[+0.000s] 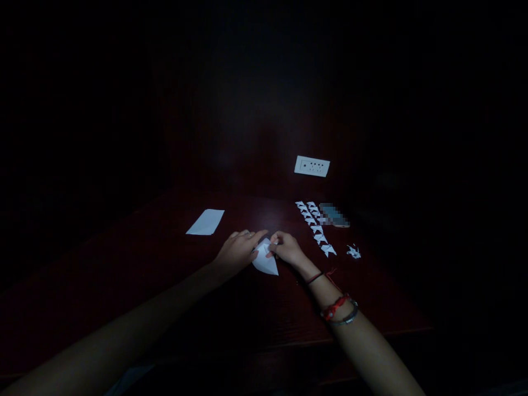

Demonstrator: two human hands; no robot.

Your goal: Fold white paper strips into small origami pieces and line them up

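Observation:
A folded piece of white paper [265, 264] is between my hands over the middle of the dark red table, one pointed corner toward me. My left hand [237, 250] grips its left edge, thumb on top and index finger stretched along the far side. My right hand [286, 248] pinches the paper's upper right part between thumb and fingers. The exact fold under the fingertips is hidden. Bracelets, one of them red, circle my right wrist.
White paper sheets [206, 222] lie at the left. Several small folded paper pieces [317, 230] form two rows at the right, beside a blurred phone [341, 224] and a little heap of paper scraps [353, 252]. A socket panel [312, 166] sits behind the dark table [165, 269].

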